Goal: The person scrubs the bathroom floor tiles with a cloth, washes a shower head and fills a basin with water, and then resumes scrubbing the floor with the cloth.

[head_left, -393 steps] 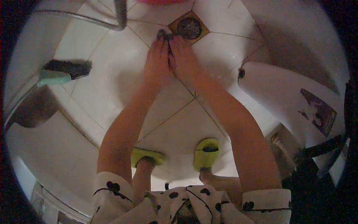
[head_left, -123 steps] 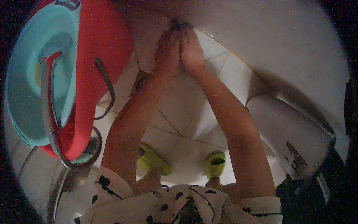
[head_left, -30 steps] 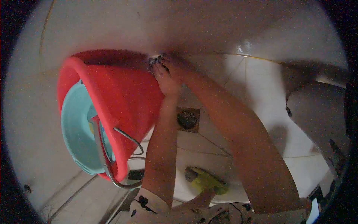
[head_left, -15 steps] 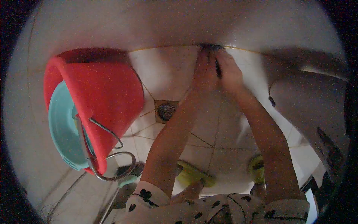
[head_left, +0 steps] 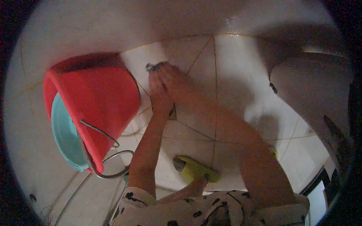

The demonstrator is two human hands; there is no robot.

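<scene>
My left hand (head_left: 156, 87) and my right hand (head_left: 174, 78) lie side by side, low over the tiled floor, their fingers pressed down together. Under the fingertips a small dark, bunched thing (head_left: 160, 66) pokes out, with a pale, shiny bit at its left end. Its kind is too dim to make out, and most of it is hidden by the fingers. Behind my left wrist a corner of the floor drain (head_left: 173, 114) shows.
To the left a red bucket (head_left: 100, 94) lies tipped over with a turquoise basin (head_left: 66, 132) in its mouth. A metal shower hose (head_left: 113, 175) curls beside it. A pale rounded fixture (head_left: 309, 86) stands at right. Below is a foot in a yellow-green slipper (head_left: 194, 169).
Both hands have moved left and nearer from the base of the wall, carrying the dark thing with them. My left forearm now covers most of the drain.
</scene>
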